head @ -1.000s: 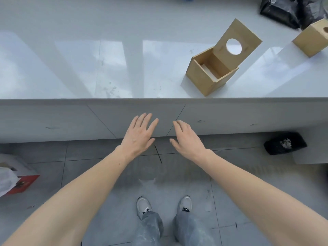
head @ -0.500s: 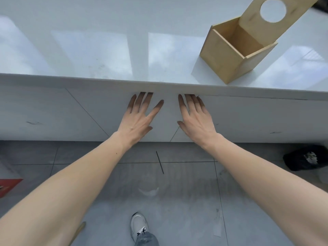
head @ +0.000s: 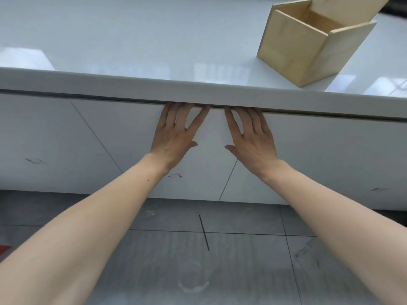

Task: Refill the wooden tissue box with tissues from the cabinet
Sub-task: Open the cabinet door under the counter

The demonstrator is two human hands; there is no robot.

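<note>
The wooden tissue box (head: pixel 293 51) stands on the white countertop (head: pixel 132 40) at the upper right, its hinged lid tipped back and its inside showing no tissues. Below the counter edge is a white cabinet door (head: pixel 198 164). My left hand (head: pixel 174 135) and my right hand (head: pixel 251 137) lie flat on this door with fingers spread. Their fingertips reach into the dark gap under the countertop's lip. Neither hand holds anything. No tissues are visible.
More white cabinet doors (head: pixel 44 139) run left and right under the counter. The grey tiled floor (head: pixel 198 260) lies below, with a red object (head: pixel 3 247) at the left edge.
Both hands have risen from near the floor to the top edge of the cabinet door, fingertips now in the gap. The view has moved closer and lower toward the counter.
</note>
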